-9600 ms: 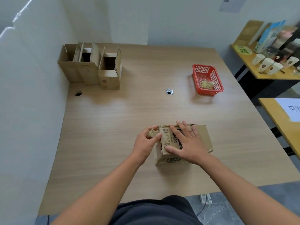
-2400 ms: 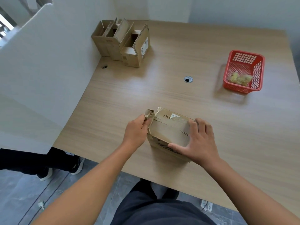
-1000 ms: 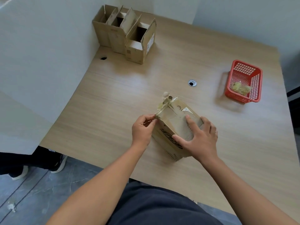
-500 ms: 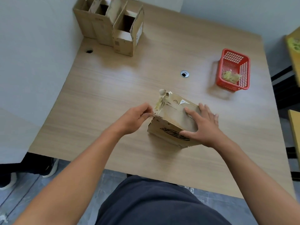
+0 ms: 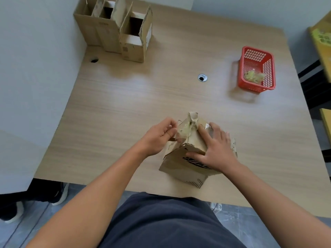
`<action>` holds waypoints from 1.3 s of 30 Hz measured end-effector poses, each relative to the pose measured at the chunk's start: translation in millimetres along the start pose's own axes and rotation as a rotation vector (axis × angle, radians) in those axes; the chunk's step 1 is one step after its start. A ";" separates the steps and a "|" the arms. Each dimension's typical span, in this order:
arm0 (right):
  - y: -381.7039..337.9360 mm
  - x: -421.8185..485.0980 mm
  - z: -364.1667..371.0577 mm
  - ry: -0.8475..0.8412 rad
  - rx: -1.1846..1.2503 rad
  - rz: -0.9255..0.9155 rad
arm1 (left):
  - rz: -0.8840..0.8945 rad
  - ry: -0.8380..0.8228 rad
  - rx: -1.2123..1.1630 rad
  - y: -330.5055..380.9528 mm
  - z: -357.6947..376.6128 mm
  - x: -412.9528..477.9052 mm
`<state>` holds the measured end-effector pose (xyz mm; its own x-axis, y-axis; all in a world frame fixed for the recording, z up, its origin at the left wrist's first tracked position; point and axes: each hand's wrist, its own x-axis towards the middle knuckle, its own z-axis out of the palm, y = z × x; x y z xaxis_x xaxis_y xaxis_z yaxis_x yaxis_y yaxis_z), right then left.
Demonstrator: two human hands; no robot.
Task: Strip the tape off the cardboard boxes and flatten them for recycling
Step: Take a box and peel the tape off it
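- Box [image 5: 180,167] on table [image 5: 125,108], near front edge, slightly right of centre. Tilted with one corner up, torn corrugated edge toward viewer, black print on near face.
- Tape [image 5: 184,130]: clear, crinkled strip, partly lifted off upper left face of box, ending in a twisted brownish wad at the raised corner.
- Left hand [image 5: 157,138] against left side of box, fingers curled, thumb and fingertips pinched together on loose edge of tape.
- Right hand [image 5: 216,151] flat on top of box, fingers spread and straight, pressing down. Thumb laid along near face beside the print. Nothing clasped in it.
- Bare forearms reaching in from below; dark clothing at bottom of view.
- Red basket [image 5: 268,68] at far right of table, well apart from box. Pale yellowish scraps [image 5: 253,76] bunched inside, toward its near end.
- Three open boxes [image 5: 114,27] upright in far left corner, touching one another, flaps up, beside grey partition [image 5: 35,77].
- Round metal grommet [image 5: 202,77] set in tabletop between open boxes and basket. Small dark hole [image 5: 94,60] near partition, just in front of open boxes.
- Edge of yellow side table [image 5: 320,36] at right margin.
- Shoe [image 5: 61,194] on grey floor below left front corner of table.
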<state>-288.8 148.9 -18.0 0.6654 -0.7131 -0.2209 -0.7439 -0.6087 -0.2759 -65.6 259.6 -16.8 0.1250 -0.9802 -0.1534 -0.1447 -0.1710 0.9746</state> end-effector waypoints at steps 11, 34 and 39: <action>-17.5 -8.7 12.3 0.061 0.134 -0.013 | -0.166 0.246 -0.508 -9.8 26.5 -16.2; -40.0 20.3 34.8 0.045 -0.111 -0.058 | -0.145 0.279 -0.071 -41.8 -3.7 -18.0; -31.0 16.3 39.1 0.090 -0.126 -0.070 | -0.148 0.284 -0.087 -43.3 -0.5 -12.0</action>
<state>-252.4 169.7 -49.6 0.7120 -0.6920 -0.1190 -0.7014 -0.6930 -0.1668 -60.3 278.8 -57.1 0.4086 -0.8764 -0.2547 -0.0221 -0.2885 0.9572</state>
